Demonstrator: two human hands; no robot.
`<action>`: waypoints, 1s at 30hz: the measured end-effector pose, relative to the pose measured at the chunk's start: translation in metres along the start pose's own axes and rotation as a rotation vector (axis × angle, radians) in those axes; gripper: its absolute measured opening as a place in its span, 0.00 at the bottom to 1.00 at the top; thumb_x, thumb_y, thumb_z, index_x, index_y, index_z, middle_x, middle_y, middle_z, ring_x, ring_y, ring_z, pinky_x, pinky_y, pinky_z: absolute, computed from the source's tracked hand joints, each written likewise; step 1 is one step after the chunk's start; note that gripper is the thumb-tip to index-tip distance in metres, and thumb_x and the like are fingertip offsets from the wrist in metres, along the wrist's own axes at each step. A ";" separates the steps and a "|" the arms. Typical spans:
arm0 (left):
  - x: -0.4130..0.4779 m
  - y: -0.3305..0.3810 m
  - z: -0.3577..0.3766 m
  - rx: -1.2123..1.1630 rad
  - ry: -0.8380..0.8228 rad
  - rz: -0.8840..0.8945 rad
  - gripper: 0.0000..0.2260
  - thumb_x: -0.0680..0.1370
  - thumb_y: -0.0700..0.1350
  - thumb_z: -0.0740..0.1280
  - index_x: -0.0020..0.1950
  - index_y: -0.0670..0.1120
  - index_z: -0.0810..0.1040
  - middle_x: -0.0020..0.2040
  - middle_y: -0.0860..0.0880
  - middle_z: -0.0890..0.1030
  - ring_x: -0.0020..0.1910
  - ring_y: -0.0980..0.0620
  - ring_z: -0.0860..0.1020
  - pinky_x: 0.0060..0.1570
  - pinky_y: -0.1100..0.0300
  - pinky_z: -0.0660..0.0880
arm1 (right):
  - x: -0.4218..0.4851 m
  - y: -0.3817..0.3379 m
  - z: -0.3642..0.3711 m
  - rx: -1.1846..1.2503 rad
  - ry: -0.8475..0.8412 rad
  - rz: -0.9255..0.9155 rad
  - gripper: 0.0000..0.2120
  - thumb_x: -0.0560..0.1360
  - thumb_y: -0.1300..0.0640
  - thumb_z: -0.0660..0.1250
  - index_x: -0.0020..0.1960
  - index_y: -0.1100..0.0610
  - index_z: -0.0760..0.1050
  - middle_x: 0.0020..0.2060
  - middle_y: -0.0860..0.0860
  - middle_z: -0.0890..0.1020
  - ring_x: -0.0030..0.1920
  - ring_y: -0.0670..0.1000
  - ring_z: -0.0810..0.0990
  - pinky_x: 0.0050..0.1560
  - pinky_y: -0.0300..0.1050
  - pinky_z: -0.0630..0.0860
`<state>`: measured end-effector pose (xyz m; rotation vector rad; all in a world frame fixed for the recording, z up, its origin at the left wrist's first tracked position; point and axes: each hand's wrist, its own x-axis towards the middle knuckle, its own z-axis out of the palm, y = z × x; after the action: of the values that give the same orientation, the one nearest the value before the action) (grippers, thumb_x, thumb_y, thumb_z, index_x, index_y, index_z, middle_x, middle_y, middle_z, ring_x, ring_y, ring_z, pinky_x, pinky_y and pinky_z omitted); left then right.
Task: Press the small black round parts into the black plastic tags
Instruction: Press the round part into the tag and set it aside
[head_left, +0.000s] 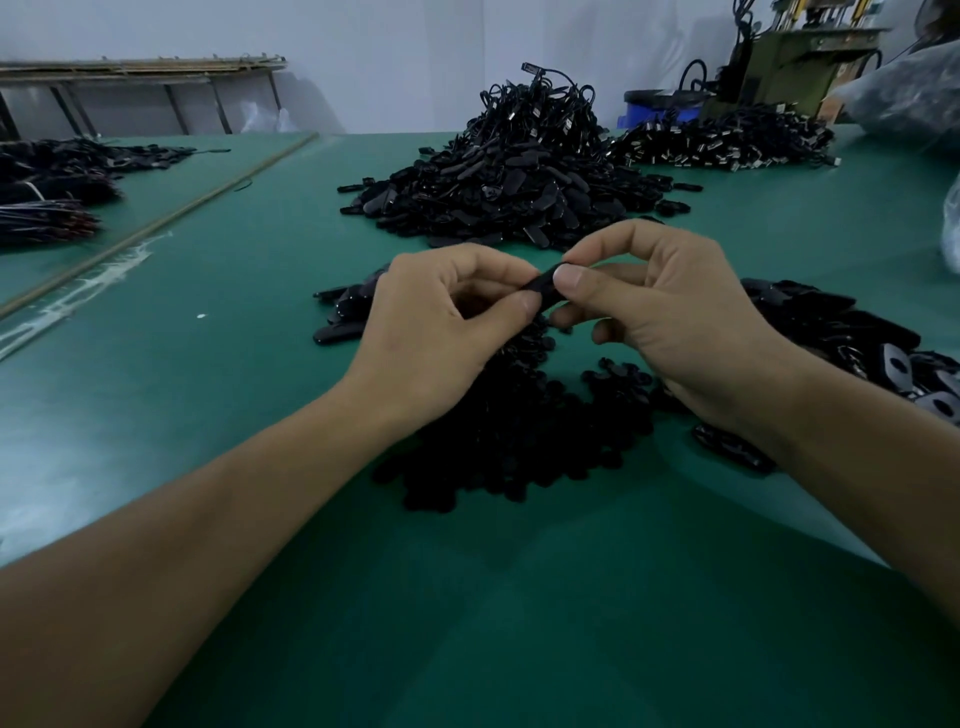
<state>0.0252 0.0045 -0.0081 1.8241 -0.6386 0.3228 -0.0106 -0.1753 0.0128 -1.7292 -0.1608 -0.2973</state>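
Both hands met above the green table (218, 395), sharing one black tag (545, 291). Left hand (441, 322) pinched the tag's near end between thumb and curled forefinger. Right hand (660, 306) pinched its far end, thumb on top, other fingers curled under. Whether a round part sat in the tag couldn't be told. Loose round parts (519, 441) lay heaped on the table right under the hands. More tags (345, 312) lay just left of the left hand, another batch (841, 332) by the right wrist. Big tag pile (498, 192) sat behind the hands, corded pile (727, 140) further back right. Dark bundles (57, 182) at far left.
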 end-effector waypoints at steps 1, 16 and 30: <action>0.000 0.000 -0.001 -0.018 0.017 -0.008 0.08 0.76 0.41 0.75 0.48 0.55 0.83 0.39 0.57 0.85 0.37 0.61 0.82 0.41 0.64 0.78 | 0.000 0.000 0.000 -0.023 0.012 -0.011 0.05 0.74 0.59 0.74 0.44 0.53 0.78 0.34 0.50 0.85 0.36 0.46 0.83 0.36 0.37 0.74; 0.004 -0.002 -0.003 -0.218 0.208 -0.208 0.06 0.77 0.35 0.72 0.47 0.46 0.83 0.39 0.47 0.86 0.39 0.50 0.86 0.42 0.61 0.81 | 0.007 0.017 -0.006 -1.115 -0.187 -0.090 0.15 0.81 0.51 0.63 0.65 0.52 0.79 0.61 0.53 0.80 0.61 0.56 0.77 0.65 0.54 0.73; 0.003 -0.001 -0.002 -0.143 0.183 -0.213 0.09 0.76 0.34 0.73 0.48 0.47 0.83 0.42 0.47 0.86 0.38 0.52 0.86 0.41 0.64 0.81 | 0.012 0.017 -0.011 -1.013 -0.094 -0.121 0.09 0.84 0.56 0.58 0.50 0.55 0.76 0.46 0.52 0.81 0.44 0.54 0.80 0.46 0.53 0.79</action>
<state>0.0278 0.0061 -0.0065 1.6844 -0.3282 0.2889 0.0038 -0.1895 0.0019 -2.7458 -0.2002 -0.4254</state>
